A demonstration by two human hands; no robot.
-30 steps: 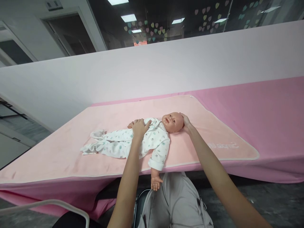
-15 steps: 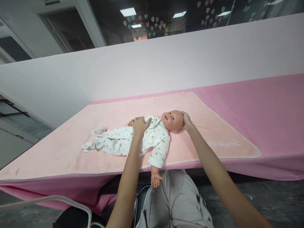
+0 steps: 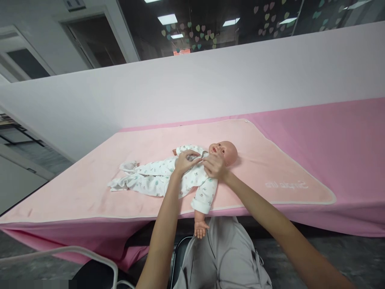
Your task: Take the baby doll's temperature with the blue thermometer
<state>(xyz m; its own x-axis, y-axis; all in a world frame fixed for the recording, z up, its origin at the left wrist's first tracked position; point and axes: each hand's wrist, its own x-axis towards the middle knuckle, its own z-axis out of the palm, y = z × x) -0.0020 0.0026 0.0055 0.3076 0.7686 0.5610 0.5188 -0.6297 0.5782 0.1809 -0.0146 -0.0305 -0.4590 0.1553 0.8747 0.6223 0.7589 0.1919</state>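
A baby doll [image 3: 231, 152] lies on its back, head to the right, dressed in a white printed onesie [image 3: 156, 178]. Its near arm hangs over the table's front edge. My left hand [image 3: 185, 161] is at the onesie's upper chest, thumb and fingers pinched on the fabric near the neck opening. Just beside it, below the doll's chin, my right hand [image 3: 214, 165] has its fingers curled closed on the collar. The fingertips of both hands nearly meet, and the exact bit of cloth between them is partly hidden.
A peach mat [image 3: 144, 138] with white edging and faint lettering lies under the doll. Below it a pink cloth [image 3: 345, 152] covers the table and hangs over the front. Behind rises a white partition [image 3: 186, 92]. A white curved rail [image 3: 75, 249] stands at lower left.
My right hand has left the doll's head and come to the collar. My left hand has slid from the belly up to the chest, and both now pinch at the onesie's neck.
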